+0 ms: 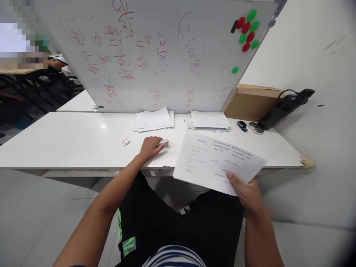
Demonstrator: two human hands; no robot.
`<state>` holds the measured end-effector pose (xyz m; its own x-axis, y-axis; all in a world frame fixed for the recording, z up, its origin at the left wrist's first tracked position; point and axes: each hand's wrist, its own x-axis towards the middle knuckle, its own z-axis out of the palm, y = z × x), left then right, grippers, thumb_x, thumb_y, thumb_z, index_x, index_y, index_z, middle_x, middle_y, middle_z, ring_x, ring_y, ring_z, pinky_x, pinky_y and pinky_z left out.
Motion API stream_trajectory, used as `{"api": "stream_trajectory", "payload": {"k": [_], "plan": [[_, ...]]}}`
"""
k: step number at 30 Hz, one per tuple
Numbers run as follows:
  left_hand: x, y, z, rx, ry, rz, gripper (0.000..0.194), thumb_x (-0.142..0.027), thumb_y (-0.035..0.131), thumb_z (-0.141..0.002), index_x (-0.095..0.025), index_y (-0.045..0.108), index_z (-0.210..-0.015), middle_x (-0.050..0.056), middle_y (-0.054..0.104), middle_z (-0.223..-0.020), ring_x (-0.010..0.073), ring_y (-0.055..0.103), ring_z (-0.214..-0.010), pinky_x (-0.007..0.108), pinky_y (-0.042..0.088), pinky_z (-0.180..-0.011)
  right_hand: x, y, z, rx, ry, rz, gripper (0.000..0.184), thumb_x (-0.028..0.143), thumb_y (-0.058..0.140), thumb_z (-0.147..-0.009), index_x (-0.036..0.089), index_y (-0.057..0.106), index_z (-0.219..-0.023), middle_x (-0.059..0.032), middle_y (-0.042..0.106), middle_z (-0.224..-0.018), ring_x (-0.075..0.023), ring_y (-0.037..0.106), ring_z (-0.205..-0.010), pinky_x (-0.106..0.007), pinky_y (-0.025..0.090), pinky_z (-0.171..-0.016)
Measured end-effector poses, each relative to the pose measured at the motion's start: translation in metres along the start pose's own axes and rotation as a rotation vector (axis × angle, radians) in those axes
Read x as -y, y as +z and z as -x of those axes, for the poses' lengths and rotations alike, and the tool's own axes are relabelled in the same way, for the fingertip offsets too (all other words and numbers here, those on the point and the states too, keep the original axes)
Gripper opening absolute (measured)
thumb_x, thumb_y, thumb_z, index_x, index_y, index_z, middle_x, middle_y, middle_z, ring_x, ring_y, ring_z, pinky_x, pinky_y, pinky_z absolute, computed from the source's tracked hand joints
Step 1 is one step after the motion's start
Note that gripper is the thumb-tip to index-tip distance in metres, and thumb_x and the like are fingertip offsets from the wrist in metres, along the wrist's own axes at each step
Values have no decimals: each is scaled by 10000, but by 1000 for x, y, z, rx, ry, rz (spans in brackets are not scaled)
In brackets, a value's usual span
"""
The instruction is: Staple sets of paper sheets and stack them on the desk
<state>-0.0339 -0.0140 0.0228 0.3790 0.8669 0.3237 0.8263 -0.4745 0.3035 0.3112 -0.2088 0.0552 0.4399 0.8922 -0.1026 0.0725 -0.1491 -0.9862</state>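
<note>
My left hand rests on the white table, fingers curled over a small pale stapler. My right hand pinches the lower edge of a printed sheet of paper, held tilted over the table's front edge. Two stacks of similar sheets lie at the back of the table: one behind my left hand, the other to its right.
A whiteboard with red writing and magnets leans at the table's back. A small white object lies left of the stapler. A cardboard box, a black bottle and two small gadgets sit at the right.
</note>
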Motion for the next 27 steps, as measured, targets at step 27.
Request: {"api": "stream_trajectory", "payload": {"k": [27], "plan": [[14,22,-3,18,91,-22,323,-488,532,-873,-183,617,-932,67,624,-882,207,557,-798,309,373,-655,58,237,-188,352,-93,185,379,450,695,-731,156,639,-963,-97,689,-942,-229,653,-833,-369,556,-725]]}}
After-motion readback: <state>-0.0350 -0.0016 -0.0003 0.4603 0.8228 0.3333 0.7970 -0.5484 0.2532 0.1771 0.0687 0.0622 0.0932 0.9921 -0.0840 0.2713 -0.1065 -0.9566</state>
